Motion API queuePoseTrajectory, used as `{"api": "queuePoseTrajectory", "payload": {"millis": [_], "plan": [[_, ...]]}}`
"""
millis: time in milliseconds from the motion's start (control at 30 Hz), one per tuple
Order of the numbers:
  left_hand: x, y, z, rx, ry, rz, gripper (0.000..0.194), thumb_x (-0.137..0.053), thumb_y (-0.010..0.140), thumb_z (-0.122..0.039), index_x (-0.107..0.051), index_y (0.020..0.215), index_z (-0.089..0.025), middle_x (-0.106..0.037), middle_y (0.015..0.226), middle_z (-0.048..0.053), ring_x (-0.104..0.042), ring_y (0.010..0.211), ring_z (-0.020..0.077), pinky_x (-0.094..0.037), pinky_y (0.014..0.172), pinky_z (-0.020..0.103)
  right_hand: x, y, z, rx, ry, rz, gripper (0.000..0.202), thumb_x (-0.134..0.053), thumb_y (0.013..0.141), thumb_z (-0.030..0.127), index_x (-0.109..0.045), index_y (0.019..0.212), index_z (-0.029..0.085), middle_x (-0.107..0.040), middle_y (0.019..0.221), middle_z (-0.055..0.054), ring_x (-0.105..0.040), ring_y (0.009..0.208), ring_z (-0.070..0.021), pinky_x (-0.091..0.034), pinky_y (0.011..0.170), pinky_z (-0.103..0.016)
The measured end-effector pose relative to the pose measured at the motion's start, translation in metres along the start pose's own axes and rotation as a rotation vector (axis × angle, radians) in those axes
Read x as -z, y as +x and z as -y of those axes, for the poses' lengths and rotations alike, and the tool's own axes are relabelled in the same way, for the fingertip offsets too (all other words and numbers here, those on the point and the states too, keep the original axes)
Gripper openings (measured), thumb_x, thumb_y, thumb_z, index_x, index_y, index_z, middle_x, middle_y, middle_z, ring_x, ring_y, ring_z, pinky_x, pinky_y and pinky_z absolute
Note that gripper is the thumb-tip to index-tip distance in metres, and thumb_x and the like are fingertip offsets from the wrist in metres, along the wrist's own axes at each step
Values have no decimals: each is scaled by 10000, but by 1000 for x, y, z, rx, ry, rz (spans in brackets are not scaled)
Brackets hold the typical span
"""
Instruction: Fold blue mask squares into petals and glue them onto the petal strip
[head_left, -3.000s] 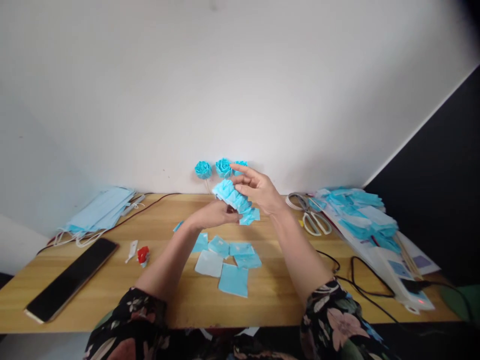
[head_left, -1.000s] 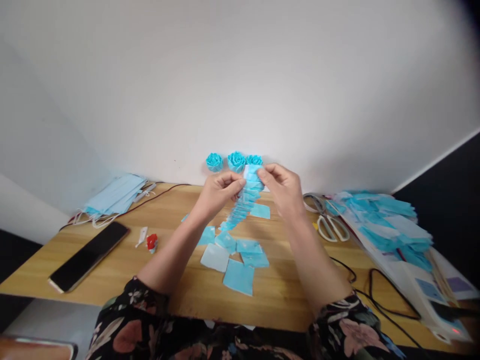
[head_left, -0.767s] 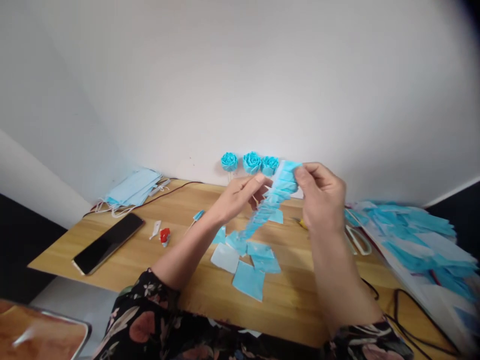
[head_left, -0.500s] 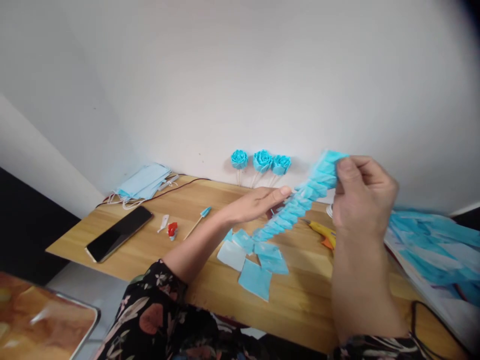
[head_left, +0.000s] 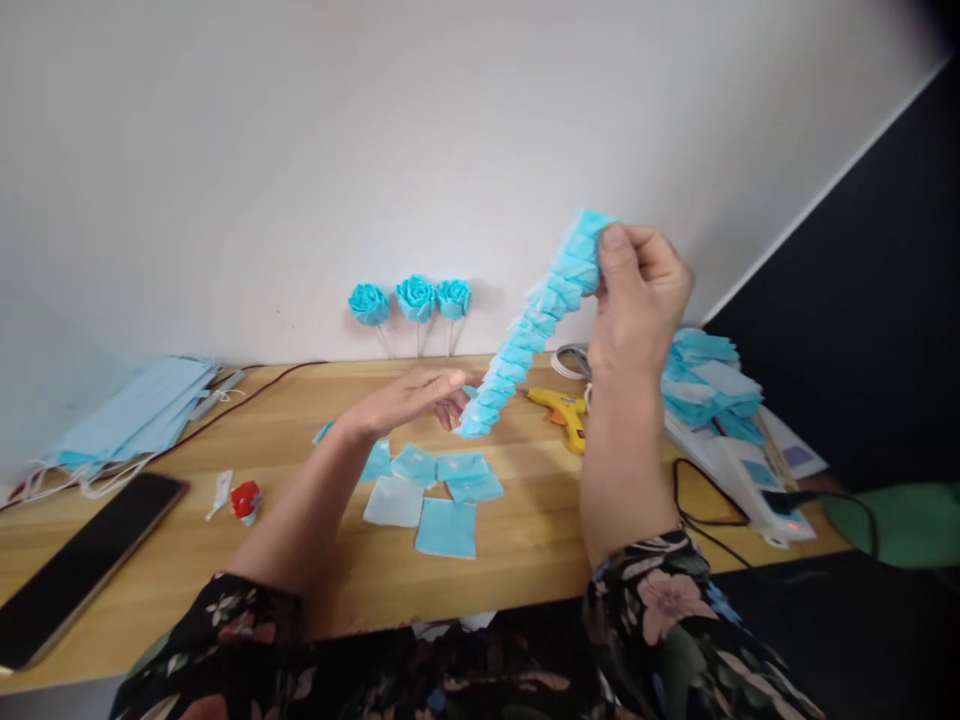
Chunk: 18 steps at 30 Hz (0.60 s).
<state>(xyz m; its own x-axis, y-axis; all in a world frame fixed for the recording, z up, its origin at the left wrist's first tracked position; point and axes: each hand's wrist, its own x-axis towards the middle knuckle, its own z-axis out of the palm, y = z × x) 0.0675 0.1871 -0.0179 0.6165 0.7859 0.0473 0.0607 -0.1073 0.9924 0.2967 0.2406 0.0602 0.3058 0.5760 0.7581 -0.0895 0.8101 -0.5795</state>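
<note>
A long strip of overlapping folded blue pieces [head_left: 536, 318] hangs slantwise above the table, its upper end near the wall. My right hand [head_left: 643, 285] pinches that upper end between thumb and fingers. Beside the strip's lower end is my left hand [head_left: 420, 398], thumb stretched out and fingers loosely apart; whether they touch the strip is hard to tell. On the table below lie loose blue squares [head_left: 446, 528] and a whitish square [head_left: 393, 502]. Three blue flowers on sticks, among them a middle flower [head_left: 416, 299], stand against the wall.
A yellow glue gun [head_left: 561, 412] lies behind my right forearm. To the right are a pile of blue pieces [head_left: 705, 385] and a power strip [head_left: 761, 490] with a black cable. Leftward sit face masks [head_left: 139, 410], a black phone [head_left: 82, 570] and a crumpled red wrapper [head_left: 245, 500].
My view has turned to the right, showing more of the power strip and dark panel. My right hand holds the strip higher and straighter; my left hand is now near its lower end.
</note>
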Motion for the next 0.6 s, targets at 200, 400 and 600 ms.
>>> {"api": "queuePoseTrajectory", "payload": {"millis": [200, 400, 600], "plan": [[-1, 7, 7, 3, -7, 103, 418, -722, 871, -470, -676, 1192, -206, -732, 957, 60, -669, 877, 171, -534, 846, 342, 9, 2, -3, -46, -186, 68, 361, -643, 888, 617, -607, 778, 275, -512, 637, 21, -495, 620, -146, -403, 575, -313], [2, 5, 4, -32, 147, -96, 425, -632, 896, -556, -735, 1085, -189, -714, 902, 59, -614, 776, 155, -499, 725, 287, -1, -2, 5, -50, -251, 86, 463, -614, 858, 702, -582, 762, 250, -481, 626, 33, -478, 582, -117, -406, 552, -293], [0, 3, -13, -221, 233, -517, 483, -522, 943, -588, -756, 1029, -173, -708, 945, 77, -622, 854, 171, -502, 783, 282, -17, -17, 5, -91, -205, 166, 412, -639, 872, 620, -620, 766, 223, -479, 627, 47, -488, 574, -92, -422, 537, -250]]}}
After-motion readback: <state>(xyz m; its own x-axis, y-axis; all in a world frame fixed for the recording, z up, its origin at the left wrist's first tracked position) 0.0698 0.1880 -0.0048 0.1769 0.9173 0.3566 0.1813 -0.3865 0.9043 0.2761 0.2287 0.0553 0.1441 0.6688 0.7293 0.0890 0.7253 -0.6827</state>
